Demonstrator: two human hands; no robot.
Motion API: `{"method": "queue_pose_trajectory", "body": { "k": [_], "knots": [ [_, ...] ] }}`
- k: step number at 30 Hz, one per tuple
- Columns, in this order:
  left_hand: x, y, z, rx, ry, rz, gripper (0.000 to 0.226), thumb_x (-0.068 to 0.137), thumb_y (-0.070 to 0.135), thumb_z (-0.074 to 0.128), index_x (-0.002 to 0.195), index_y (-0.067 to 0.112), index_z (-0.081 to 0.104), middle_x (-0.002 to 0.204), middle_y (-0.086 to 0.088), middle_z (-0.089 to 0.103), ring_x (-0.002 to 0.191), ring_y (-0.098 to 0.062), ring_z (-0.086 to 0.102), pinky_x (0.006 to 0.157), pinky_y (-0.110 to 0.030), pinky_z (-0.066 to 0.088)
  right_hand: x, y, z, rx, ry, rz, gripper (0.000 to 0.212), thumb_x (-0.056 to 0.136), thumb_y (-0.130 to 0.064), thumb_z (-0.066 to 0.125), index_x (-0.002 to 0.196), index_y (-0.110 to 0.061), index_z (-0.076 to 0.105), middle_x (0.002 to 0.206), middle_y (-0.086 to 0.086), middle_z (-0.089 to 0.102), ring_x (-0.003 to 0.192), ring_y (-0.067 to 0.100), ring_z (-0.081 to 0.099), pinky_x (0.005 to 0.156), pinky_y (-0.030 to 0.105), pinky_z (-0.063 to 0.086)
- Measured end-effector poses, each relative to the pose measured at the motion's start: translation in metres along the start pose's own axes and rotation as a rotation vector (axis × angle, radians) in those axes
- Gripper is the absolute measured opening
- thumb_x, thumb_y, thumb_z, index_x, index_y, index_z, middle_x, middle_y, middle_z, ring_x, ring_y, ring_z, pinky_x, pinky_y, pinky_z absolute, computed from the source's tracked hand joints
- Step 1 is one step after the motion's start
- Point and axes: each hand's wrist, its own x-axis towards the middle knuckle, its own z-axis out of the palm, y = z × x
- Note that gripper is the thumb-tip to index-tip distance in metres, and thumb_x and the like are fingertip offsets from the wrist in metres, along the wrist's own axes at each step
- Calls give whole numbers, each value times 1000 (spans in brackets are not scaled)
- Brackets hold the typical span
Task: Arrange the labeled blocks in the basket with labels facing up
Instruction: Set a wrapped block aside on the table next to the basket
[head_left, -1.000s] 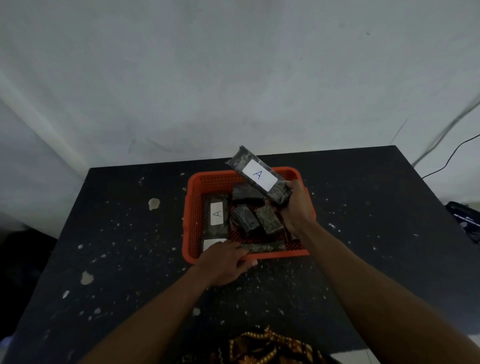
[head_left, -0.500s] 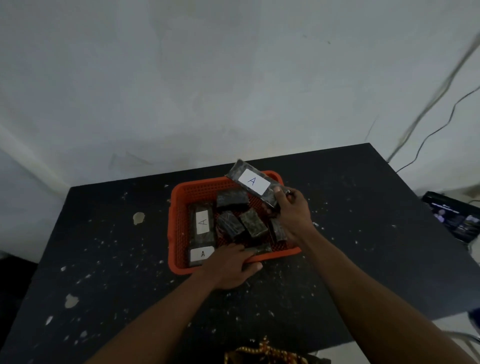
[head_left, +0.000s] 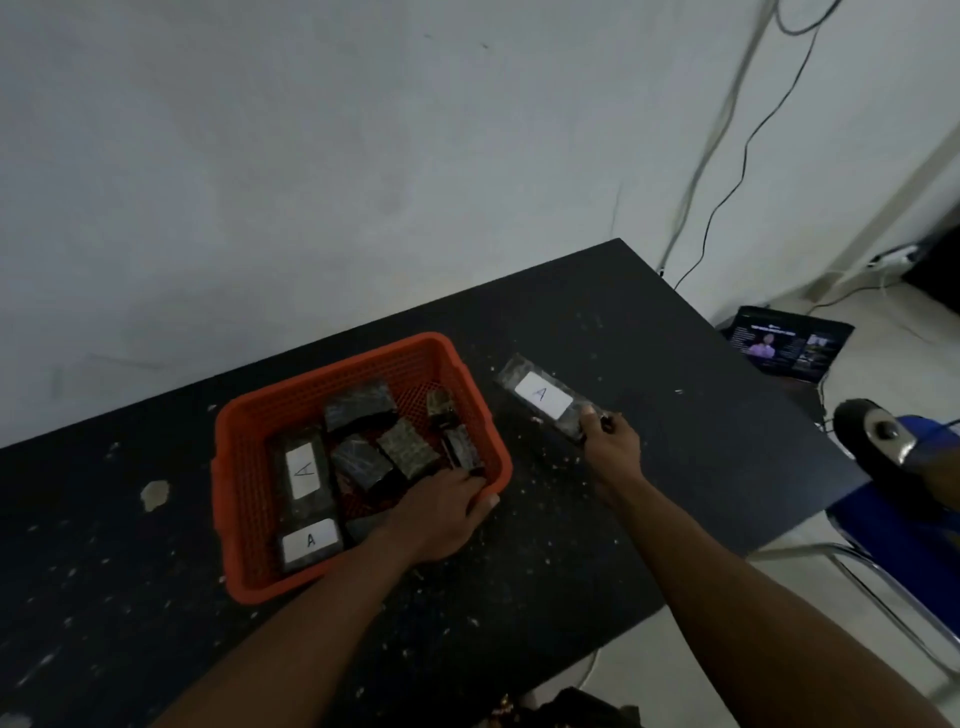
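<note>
Carried out beside the orange mesh basket (head_left: 358, 374), a labelled block (head_left: 540, 401) is pinched by the right hand (head_left: 613, 449) over the speckled black table (head_left: 701, 415); the basket's rim is gripped by the left hand (head_left: 441, 512).

**Dim room, soft focus**

Weak, even light falls from above on a pale plastered wall (head_left: 311, 156), leaving the speckled black worktop (head_left: 675, 415) murky. Motion blur smears the white paper labels (head_left: 540, 395) and the hanging cables (head_left: 727, 156). Wide-angle distortion tilts the worktop's edges. A glowing laptop screen (head_left: 787, 345) on the floor is the brightest spot.
</note>
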Motion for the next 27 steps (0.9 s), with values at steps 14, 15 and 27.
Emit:
{"method": "queue_pose_trajectory", "body": {
  "k": [14,15,27],
  "knots": [
    [1,2,4,45,60,-27,44,103,50,28,116,19,57,102,3,54,93,-15,51,81,-35,46,20,43,-6,-381,126,23,40,92,-39,64,119,-10,63,122,16,60,101,25,62,89,43,54],
    [1,2,4,43,59,-27,44,103,50,28,116,19,57,103,2,54,93,-15,51,82,-35,46,20,44,-7,-405,125,31,42,91,-40,64,119,-10,63,123,16,59,99,25,62,90,45,54],
    [-24,-19,4,28,118,-46,46,102,53,29,116,22,61,100,2,57,90,-14,51,79,-31,42,-18,3,45,-532,59,-469,35,88,-33,67,118,-19,57,125,5,47,114,20,49,91,36,47]
  ]
}}
